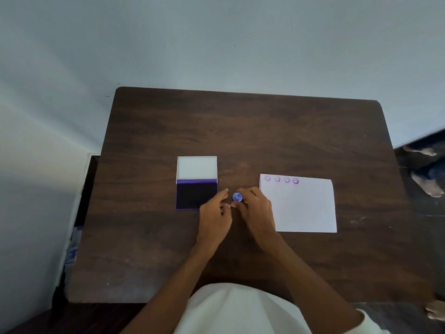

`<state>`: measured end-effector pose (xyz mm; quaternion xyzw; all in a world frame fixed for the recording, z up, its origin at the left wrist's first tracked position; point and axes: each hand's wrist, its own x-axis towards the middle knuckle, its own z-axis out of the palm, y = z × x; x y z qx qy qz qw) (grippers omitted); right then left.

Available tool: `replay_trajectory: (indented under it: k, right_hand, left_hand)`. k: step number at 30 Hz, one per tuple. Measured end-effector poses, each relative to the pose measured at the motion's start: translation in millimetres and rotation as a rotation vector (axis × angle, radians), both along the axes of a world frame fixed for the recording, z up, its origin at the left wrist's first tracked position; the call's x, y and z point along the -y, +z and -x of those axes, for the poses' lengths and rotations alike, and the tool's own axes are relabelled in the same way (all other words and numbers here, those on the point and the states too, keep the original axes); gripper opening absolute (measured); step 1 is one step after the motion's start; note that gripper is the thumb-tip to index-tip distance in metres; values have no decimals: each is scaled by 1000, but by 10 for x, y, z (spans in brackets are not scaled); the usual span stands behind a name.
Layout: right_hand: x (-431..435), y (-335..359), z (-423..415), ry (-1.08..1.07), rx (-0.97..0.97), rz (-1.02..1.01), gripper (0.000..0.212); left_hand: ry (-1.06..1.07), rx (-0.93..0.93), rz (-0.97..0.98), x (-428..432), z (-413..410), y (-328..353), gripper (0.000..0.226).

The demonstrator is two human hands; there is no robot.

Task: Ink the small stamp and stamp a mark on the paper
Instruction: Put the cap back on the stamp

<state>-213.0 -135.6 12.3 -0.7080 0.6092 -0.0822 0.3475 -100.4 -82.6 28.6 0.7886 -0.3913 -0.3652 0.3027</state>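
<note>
Small stamp [237,196] just right of ink pad [196,195], pinched in right hand [255,208] fingertips, seemingly. Left hand [214,213] loose, empty, touching alongside. Pad lies left of grip; paper [301,208] right.

One head-worn wide-angle view looks steeply down and forward over the dark wooden table [240,131], wall behind.
</note>
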Motion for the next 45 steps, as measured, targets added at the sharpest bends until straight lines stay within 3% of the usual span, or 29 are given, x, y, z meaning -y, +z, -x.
replay_trajectory:
  k: [3, 6, 10, 12, 18, 30, 36, 40, 45]
  right_hand:
    - [24, 55, 82, 50, 6, 45, 52]
    - [64, 173, 121, -59, 78, 17, 60]
    - [158, 348, -133, -131, 211, 96, 36]
    - [244, 388, -341, -155, 280, 34, 31]
    - [491, 238, -789, -179, 247, -298, 48]
    - [443, 244, -811, -293, 354, -420, 54]
    - [302, 341, -687, -295, 422, -370, 54]
    - [88, 354, -573, -199, 376, -268, 52]
    - [-245, 270, -478, -96, 314, -137, 52]
  left_hand:
    - [42, -9, 106, -84, -301, 118, 33]
    - [188, -4, 185, -164, -666, 165, 31]
    - [372, 1, 130, -143, -1077, 105, 28]
    - [399, -12, 87, -72, -1214, 53, 29]
    - [333, -99, -9, 180, -1414, -65, 34]
    - [294, -369, -10, 270, -1486, -108, 37]
    - [269, -454, 63, 147, -1513, 10, 36]
    - [216, -406, 89, -81, -1508, 67, 35]
    - [96, -146, 92, -386, -1352, 13, 33]
